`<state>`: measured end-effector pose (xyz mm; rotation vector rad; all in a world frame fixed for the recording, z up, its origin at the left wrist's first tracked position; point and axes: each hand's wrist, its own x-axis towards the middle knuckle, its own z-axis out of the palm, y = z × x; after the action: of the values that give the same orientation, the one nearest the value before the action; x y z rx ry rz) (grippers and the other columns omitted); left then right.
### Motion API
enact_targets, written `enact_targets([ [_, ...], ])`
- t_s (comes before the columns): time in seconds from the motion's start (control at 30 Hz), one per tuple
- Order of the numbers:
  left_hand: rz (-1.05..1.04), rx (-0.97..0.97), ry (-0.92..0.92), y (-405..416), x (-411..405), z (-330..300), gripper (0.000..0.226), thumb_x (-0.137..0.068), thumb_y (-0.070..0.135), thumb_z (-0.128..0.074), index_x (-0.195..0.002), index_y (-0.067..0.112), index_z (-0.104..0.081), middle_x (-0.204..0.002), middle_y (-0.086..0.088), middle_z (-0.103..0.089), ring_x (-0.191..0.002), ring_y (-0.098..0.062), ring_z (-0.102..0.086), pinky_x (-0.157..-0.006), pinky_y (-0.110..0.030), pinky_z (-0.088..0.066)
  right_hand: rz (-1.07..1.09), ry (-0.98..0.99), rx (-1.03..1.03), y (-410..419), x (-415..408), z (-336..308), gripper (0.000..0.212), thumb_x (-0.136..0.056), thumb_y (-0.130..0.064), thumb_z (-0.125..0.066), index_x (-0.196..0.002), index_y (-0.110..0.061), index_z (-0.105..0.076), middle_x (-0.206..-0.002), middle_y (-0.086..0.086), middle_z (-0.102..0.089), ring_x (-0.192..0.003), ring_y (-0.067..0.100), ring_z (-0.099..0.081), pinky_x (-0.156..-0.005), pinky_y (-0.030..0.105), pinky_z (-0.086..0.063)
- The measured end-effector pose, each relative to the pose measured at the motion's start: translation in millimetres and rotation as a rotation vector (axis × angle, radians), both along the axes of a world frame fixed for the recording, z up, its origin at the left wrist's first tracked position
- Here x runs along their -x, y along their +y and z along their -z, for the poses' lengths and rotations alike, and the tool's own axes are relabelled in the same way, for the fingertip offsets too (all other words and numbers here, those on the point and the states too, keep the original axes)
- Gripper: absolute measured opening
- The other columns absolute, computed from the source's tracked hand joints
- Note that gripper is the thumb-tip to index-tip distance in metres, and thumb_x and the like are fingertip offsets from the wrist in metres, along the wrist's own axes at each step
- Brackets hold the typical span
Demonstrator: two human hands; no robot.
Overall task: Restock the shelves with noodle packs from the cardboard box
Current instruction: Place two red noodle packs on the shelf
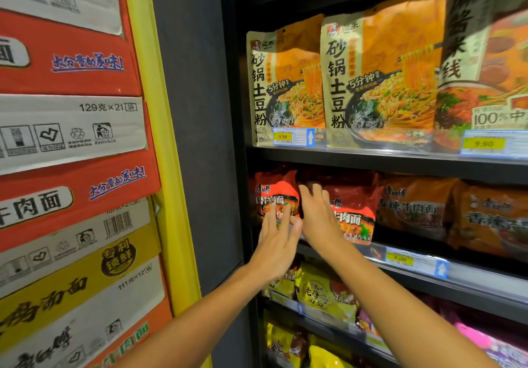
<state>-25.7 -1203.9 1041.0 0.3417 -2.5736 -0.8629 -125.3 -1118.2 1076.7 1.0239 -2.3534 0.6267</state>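
Both hands reach into the black metal shelf, the left hand pressing flat, straight fingers on the leftmost red plastic noodle pack standing at the shelf's left end, the right hand, also open-fingered, against the neighbouring red noodle pack.

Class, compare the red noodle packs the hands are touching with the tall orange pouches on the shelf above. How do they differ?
The red noodle packs are squat, puffy pillows; the orange pouches are tall and flat. Red sits on the 3.00 shelf, orange on the 9.90 one. Both hands touch the red; the orange are untouched. Both face forward.
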Motion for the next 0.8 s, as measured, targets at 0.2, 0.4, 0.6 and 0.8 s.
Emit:
enact_targets([
  [0.2,-0.05,0.224,-0.125,-9,12,4,0.074,-0.095,0.07,-0.006,-0.157,0.032,0.009,-0.161,-0.005,0.028,-0.149,-0.022,0.024,-0.124,-0.045,0.003,-0.043,0.222,0.004,81,-5,29,0.064,-0.09,-0.052,-0.058,-0.144,-0.021,-0.046,-0.148,0.003,-0.041,-0.137,0.027,-0.035,-0.104,0.04,-0.044],
  [0.4,-0.135,0.271,-0.219,-11,30,-3,0.087,-0.095,0.07,-0.006,-0.158,0.01,-0.009,-0.164,-0.014,0.014,-0.151,-0.029,0.016,-0.123,-0.044,0.003,0.051,0.245,-0.149,112,-1,48,0.059,-0.093,-0.062,-0.042,-0.135,-0.024,-0.058,-0.153,0.005,-0.04,-0.145,0.033,-0.026,-0.114,0.048,-0.035],
  [0.6,-0.118,0.263,-0.172,-10,18,-3,0.079,-0.096,0.069,-0.011,-0.158,0.02,-0.017,-0.166,-0.009,0.008,-0.152,-0.028,0.013,-0.123,-0.045,0.002,0.05,0.19,-0.249,107,2,39,0.066,-0.093,-0.066,-0.03,-0.138,-0.024,-0.054,-0.154,0.003,-0.038,-0.145,0.034,-0.024,-0.117,0.048,-0.031],
  [0.8,-0.002,0.279,-0.013,-5,-21,9,0.07,-0.099,0.064,-0.021,-0.158,0.027,-0.014,-0.167,0.0,0.005,-0.152,-0.018,0.011,-0.124,-0.042,-0.002,0.014,0.137,-0.196,124,-16,41,0.069,-0.094,-0.066,-0.031,-0.151,-0.028,-0.037,-0.161,0.001,-0.029,-0.151,0.022,-0.016,-0.122,0.043,-0.023],
])
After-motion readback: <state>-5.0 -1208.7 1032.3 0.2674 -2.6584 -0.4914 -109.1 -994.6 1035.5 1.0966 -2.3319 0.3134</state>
